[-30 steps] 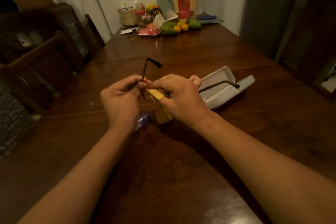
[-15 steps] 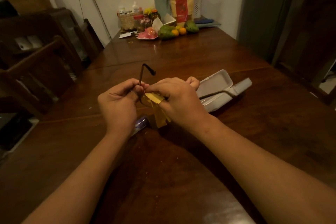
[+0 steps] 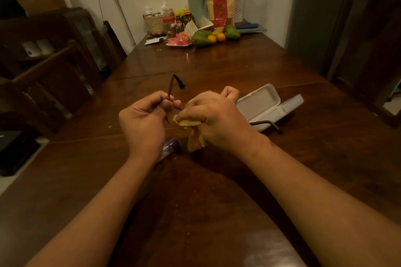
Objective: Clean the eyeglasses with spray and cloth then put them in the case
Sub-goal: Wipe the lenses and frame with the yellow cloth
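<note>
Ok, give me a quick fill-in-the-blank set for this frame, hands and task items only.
1. The right hand presses a ____ cloth against the eyeglasses.
2. The left hand pinches the eyeglasses near the ____ temple.
3. The white case lies with its lid ____.
4. The purple spray bottle lies on the ____.

Missing words: yellow; upright; open; table

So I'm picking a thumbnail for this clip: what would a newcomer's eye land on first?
First the two hands at the centre, over the dark wooden table: the left hand pinches the eyeglasses, one temple sticking up, while the right hand works a yellow cloth against them. Next, the white case lying open just right of the hands. Then the bright fruit at the table's far end.
</note>
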